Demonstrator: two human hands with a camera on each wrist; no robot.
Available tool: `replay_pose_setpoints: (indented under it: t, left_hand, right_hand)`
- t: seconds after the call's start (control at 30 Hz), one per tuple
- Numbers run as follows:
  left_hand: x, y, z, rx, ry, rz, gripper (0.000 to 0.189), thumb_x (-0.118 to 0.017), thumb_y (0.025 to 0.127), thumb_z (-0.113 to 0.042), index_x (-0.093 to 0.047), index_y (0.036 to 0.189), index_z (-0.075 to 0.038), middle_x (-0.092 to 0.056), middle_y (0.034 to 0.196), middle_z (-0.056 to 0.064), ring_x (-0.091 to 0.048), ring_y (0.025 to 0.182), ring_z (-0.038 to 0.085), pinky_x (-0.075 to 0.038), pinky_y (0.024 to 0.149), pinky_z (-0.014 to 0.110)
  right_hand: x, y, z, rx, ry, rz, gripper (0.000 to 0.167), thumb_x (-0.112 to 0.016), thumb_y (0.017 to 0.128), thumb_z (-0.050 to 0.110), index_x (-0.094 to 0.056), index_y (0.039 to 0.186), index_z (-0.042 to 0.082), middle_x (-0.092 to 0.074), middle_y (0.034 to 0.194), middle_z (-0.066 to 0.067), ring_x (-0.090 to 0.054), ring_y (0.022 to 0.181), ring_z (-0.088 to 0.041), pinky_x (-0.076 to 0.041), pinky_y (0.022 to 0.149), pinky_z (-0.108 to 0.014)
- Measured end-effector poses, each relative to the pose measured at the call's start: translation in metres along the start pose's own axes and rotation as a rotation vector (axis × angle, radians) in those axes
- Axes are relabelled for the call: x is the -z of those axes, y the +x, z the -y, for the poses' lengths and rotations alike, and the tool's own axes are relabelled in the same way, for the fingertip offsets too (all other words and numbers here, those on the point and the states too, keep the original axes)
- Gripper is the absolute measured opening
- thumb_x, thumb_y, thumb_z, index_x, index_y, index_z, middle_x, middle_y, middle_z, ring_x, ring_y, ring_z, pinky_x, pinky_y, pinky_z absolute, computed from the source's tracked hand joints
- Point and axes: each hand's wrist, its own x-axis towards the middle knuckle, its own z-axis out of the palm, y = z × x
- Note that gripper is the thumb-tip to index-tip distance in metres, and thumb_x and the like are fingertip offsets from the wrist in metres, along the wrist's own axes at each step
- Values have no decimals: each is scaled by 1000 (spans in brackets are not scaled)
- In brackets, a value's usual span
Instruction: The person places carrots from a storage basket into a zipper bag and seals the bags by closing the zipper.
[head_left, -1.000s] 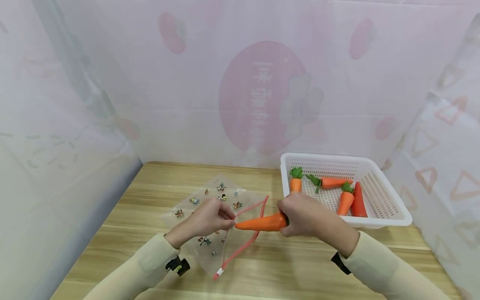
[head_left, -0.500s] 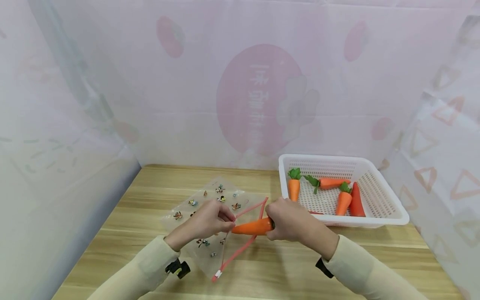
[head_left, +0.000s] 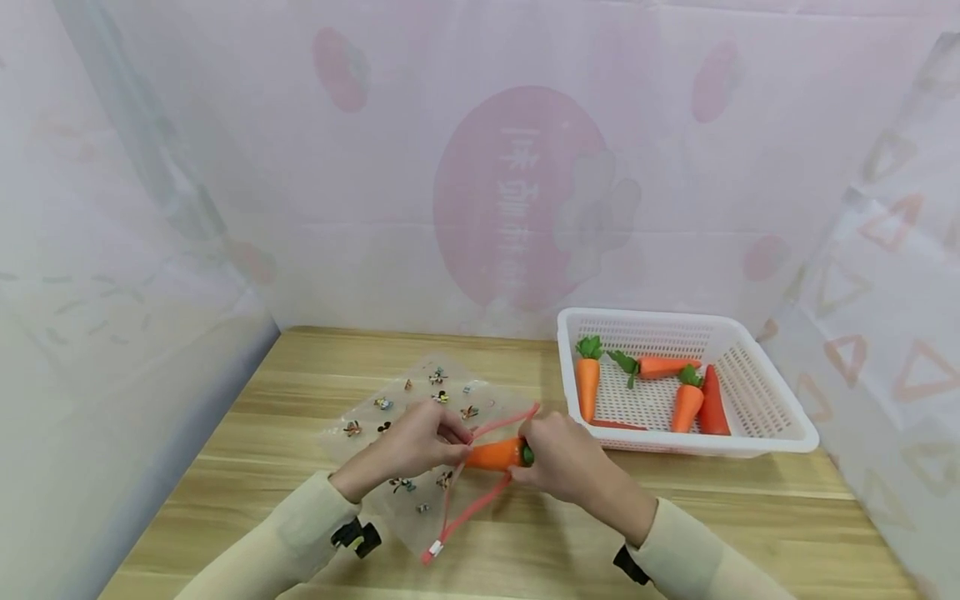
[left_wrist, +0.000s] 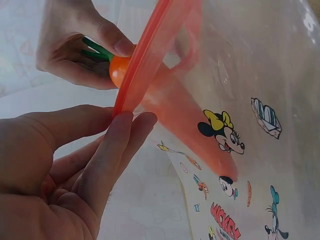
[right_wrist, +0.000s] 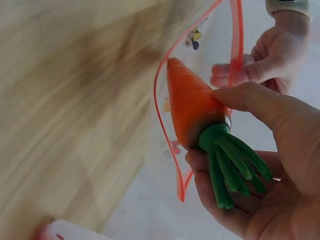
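Left hand, thumb and fingers pinching the bag at its red rim; right hand, fingers curled round the carrot, masking most of its leaves in the head view. Carrot glossy, orange, tapering; tip inside the bag, dulled through it. Beyond: basket, its near wall mostly hiding a red piece.

the green-topped orange carrot slants, on my feed, tip-first into the clear, pink-edged cartoon-print bag; the right hand grips the carrot's thick end, the left hand pinches the bag's open edge.
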Motion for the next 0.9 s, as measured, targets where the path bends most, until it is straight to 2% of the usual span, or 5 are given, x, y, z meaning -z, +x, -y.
replay_pose_setpoints:
  t: [0.2,0.37,0.43,0.67,0.9]
  left_hand:
    - [0,0,-2,8,-1,1,9,-79,94,-9,-82,99,-3,-80,89,3,-76,83,14,-60,68,21]
    - [0,1,-3,12,5,1,9,-79,94,-9,-81,100,-2,-80,88,3,-75,80,13,-60,66,21]
    - [0,2,-4,11,13,0,9,-79,94,-9,-82,99,-2,-80,88,3,-74,78,10,-59,66,21]
    - [-1,3,-7,8,18,3,10,-78,94,-9,-81,100,-2,-80,89,3,-73,77,9,-60,65,21]
    - [-2,3,-8,12,11,5,11,-77,95,-8,-81,101,-1,-80,89,3,-73,77,8,-60,66,22]
  right_hand:
    - [-17,1,3,-37,31,-61,30,-91,80,30,-66,73,15,-48,62,9,-40,58,-7,-32,49,-21]
    - [-29,1,9,-106,-1,-89,31,-91,80,38,-70,76,15,-53,65,7,-45,60,-10,-34,48,-24]
    - [-33,2,11,-129,-13,-92,32,-90,81,41,-71,79,15,-54,65,7,-46,59,-10,-35,48,-24]
    - [-45,5,17,-151,90,-75,31,-91,83,35,-73,85,9,-57,66,7,-45,55,-5,-38,48,-19]
    - [-56,9,20,-165,99,-61,32,-88,85,37,-73,88,8,-57,69,7,-45,56,-4,-39,49,-17]
